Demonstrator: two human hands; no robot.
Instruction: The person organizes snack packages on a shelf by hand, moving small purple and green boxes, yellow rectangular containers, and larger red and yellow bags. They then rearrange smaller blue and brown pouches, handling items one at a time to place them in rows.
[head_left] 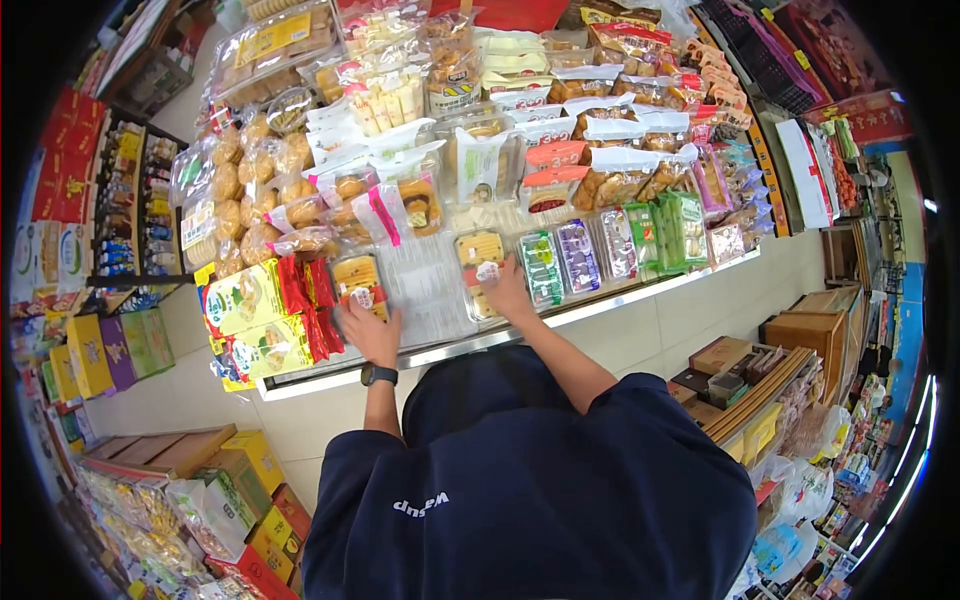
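At the front of the display table (430,354), my left hand (370,332), with a dark watch on its wrist, rests with fingers apart on the near end of a clear tray of yellow pastries (355,275). My right hand (509,292) touches the right side of a second clear pastry tray (480,250); its fingers look spread. Clear flat packaging (425,285) lies between the two trays. Just right of my right hand stands a green-labelled pack (541,268), beside a purple-labelled pack (578,255).
Yellow-and-red bags (260,325) sit at the table's left front corner, with bagged round buns (240,180) behind. Rows of bagged bread (610,185) fill the back right. Boxes (810,335) stand right on the floor; cartons (250,500) stand lower left.
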